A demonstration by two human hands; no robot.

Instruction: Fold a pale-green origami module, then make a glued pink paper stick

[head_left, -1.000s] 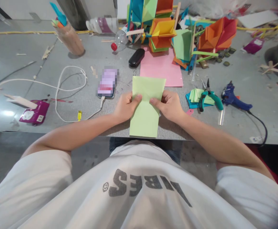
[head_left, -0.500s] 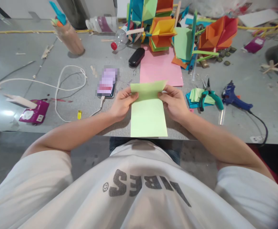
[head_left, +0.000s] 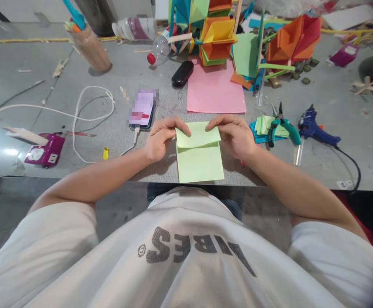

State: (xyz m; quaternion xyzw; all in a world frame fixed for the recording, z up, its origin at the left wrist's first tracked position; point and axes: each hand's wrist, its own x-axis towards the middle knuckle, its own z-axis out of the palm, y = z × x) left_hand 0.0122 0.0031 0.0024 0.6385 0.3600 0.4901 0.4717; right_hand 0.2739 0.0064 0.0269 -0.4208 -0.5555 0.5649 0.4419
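Observation:
A sheet of light green paper (head_left: 200,164) lies at the table's front edge, its far part folded over toward me as a flap. My left hand (head_left: 162,139) grips the left end of the fold, with the index finger on top of the flap and the thumb at the side edge. At the right end of the fold, my right hand (head_left: 233,133) pinches the paper in the same way, its index fingertip resting on the flap. A pink sheet (head_left: 216,96) lies just beyond the green paper.
Left of my hands are a phone (head_left: 143,109) on a white cable and a purple power adapter (head_left: 47,149). Teal-handled pliers (head_left: 284,128) lie on small paper pieces to the right, beside a blue glue gun (head_left: 317,130). Folded paper shapes (head_left: 218,40) stand at the back.
The far end of the green paper, raised before, is now folded down toward me and lies flatter. Both index fingers have come over onto the flap.

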